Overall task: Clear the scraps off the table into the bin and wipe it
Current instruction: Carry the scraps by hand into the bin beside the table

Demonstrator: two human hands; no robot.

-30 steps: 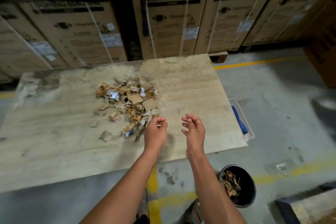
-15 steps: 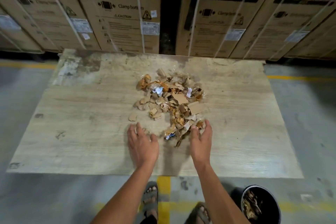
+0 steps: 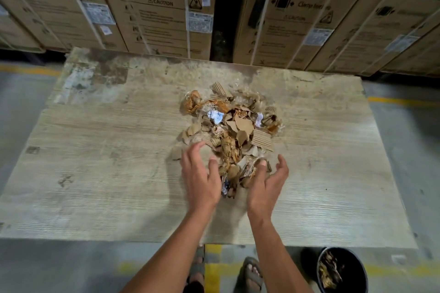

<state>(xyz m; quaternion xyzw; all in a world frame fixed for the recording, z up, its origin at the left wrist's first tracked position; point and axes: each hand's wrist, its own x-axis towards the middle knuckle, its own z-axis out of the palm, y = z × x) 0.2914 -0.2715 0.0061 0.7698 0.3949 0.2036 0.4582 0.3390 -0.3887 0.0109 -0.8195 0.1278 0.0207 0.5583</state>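
Note:
A heap of torn cardboard, paper and plastic scraps (image 3: 234,129) lies in the middle of the pale wooden table (image 3: 100,173). My left hand (image 3: 202,177) and my right hand (image 3: 267,184) stand on either side of the heap's near end, palms turned inward, fingers loosely spread. They cup a small clump of scraps (image 3: 234,176) between them. A black round bin (image 3: 342,270) with scraps inside stands on the floor at the lower right, below the table's near edge.
Tall cardboard washing-machine boxes (image 3: 162,7) form a wall right behind the table. Grey concrete floor with yellow lines (image 3: 402,102) runs on both sides. My sandalled feet (image 3: 250,273) stand at the table's near edge.
My hands, flat on the table half a second ago, have turned palms inward and closed in on the near end of the heap. The view has shifted closer.

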